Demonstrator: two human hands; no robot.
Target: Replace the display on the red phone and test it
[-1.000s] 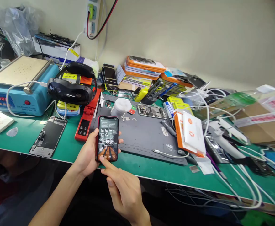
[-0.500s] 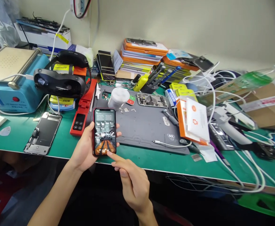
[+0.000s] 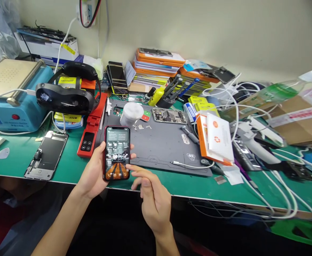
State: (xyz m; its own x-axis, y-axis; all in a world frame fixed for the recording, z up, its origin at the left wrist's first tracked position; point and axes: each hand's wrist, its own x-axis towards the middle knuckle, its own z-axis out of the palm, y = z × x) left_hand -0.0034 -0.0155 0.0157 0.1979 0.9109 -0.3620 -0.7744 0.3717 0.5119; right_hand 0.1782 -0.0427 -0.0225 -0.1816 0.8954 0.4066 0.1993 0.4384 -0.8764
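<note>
My left hand (image 3: 94,174) grips a red smartphone (image 3: 116,153) upright over the front edge of the green bench, its screen lit with icons. My right hand (image 3: 152,199) hovers just right of the phone's lower corner, index finger stretched toward the screen's edge, the other fingers loosely curled and holding nothing. Behind the phone lies a grey work mat (image 3: 166,149) with an opened phone chassis (image 3: 169,115), a white round lid (image 3: 131,113) and small metal parts.
A blue heating station (image 3: 11,96), a black headset (image 3: 65,94), a red tool (image 3: 90,131) and a bare display panel (image 3: 46,154) lie left. Stacked orange boxes (image 3: 158,64) line the wall. An orange-white packet (image 3: 214,142), white cables (image 3: 273,192) and cardboard boxes (image 3: 300,121) crowd the right.
My right index finger has slid from the bottom of the screen to the phone's right lower edge. The phone sits slightly lower and the view has shifted right.
</note>
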